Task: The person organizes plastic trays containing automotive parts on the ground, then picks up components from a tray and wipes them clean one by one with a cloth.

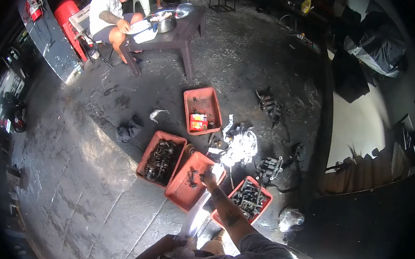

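Observation:
My right hand point(209, 178) reaches out over the right side of a red tray point(177, 192) with a few small dark metal parts point(193, 177) in it. Its fingers look bent, and what they hold, if anything, is too small to make out. Close to my body, my left hand point(177, 241) is closed on a whitish plastic bag point(193, 221), which stretches up toward the tray in bright light. To the left stands a red tray point(143, 173) full of dark metal parts; another filled red tray point(265, 204) stands to the right of my forearm.
A red tray point(187, 107) with a red and yellow box stands farther ahead. Beside it are sunlit plastic point(239, 145) and engine parts point(269, 167). A clear bag point(291, 219) lies right. A seated person point(105, 14) is at a dark table point(187, 40) at the upper left.

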Demonstrator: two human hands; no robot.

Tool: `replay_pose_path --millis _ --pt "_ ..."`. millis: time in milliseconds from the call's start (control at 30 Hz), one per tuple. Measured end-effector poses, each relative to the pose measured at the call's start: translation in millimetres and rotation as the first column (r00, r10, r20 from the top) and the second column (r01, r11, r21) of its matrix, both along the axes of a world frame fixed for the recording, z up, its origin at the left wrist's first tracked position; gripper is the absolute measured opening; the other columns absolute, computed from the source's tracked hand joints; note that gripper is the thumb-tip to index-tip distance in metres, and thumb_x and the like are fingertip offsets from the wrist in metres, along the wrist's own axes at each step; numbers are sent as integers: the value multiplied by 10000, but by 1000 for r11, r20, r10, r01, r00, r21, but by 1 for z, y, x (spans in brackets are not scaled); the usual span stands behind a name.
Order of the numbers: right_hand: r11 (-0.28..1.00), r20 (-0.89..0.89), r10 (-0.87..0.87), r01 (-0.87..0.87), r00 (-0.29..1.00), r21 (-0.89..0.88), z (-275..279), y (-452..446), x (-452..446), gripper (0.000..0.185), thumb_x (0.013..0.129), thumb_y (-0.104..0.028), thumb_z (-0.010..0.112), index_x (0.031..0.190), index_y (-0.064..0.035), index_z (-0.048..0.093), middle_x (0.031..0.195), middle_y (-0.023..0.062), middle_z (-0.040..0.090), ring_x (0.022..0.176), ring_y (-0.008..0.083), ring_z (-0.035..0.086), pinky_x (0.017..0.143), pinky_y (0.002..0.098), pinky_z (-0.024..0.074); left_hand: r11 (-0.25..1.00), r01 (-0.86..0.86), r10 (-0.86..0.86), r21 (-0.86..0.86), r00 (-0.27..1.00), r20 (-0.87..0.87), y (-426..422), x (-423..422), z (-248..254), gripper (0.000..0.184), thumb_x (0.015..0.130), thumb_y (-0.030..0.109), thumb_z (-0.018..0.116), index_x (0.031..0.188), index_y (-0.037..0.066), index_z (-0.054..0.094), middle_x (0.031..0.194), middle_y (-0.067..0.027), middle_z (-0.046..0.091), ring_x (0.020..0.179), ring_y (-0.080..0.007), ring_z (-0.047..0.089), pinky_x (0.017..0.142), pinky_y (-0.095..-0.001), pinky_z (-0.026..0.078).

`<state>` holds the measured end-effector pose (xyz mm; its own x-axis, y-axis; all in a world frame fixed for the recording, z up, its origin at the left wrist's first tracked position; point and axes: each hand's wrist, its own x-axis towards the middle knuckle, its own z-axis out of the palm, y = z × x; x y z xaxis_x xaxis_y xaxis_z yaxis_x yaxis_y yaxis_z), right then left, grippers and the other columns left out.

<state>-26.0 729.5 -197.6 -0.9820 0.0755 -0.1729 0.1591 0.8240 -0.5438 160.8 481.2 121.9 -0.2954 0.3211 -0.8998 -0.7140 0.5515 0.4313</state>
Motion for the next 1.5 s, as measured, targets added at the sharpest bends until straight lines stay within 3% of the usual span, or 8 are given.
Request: replay_pose_path --millis 100,167,333,433,867,1333,1367,1500 --pt "507 475 -314 568 822 -648 26 4 20 412 883 -307 479 1225 -78 450 985 145 592 902 271 621 726 369 485 997 44 -42 -70 999 21 -26 -4 20 378 748 346 706 948 28 661 777 -33 634 659 -127 567 595 -271 448" --pt "901 114 -392 406 913 -156 6 11 40 440 859 -397 470 1147 -68 517 943 186 615 876 304 627 708 386 489 978 117 -109 -172 992 56 -64 4 10 350 757 299 704 951 12 655 807 -46 643 675 -137 587 605 -281 462" --pt "952 173 -305 298 937 67 40 71 130 195 762 -259 522 805 -117 648 757 122 631 781 268 620 745 362 487 912 -407 404 -43 912 -68 -149 8 32 223 732 184 704 905 48 665 786 -32 645 650 -120 587 563 -260 467" --pt "327 70 -945 919 320 221 79 95 163 267 702 -274 634 900 -98 600 982 131 569 877 320 572 798 410 464 874 134 -331 -467 869 -369 -192 1 48 118 759 150 617 823 67 671 732 6 645 629 -94 599 578 -280 487" --pt "819 405 -568 444 716 363 80 101 224 563 739 -257 586 1270 -133 446 1360 178 278 1261 347 283 1021 532 202 845 523 -513 -107 851 112 -95 -37 129 260 773 118 555 1013 20 573 933 -75 602 818 -161 582 704 -309 482" --pt "902 567 -421 260 708 345 91 149 250 497 814 -182 501 1299 -106 422 1411 68 299 1311 302 247 1012 597 181 874 258 325 411 319 -890 101 -243 230 445 787 83 488 1217 -32 468 1149 -162 554 1021 -234 564 840 -341 475" --pt "903 573 -421 264 704 339 84 147 260 497 814 -182 501 1299 -106 422 1411 68 299 1311 302 247 1012 597 181 808 254 324 532 561 -761 127 -256 261 545 778 53 439 1311 -21 349 1254 -160 470 1136 -246 488 943 -343 417" --pt "860 508 -510 394 695 325 52 137 285 373 819 -216 453 1170 -126 544 1319 87 440 1263 288 347 986 637 200 950 213 -282 -230 263 -923 268 -236 285 478 792 293 638 1152 1 522 957 -116 616 796 -167 607 678 -309 501"
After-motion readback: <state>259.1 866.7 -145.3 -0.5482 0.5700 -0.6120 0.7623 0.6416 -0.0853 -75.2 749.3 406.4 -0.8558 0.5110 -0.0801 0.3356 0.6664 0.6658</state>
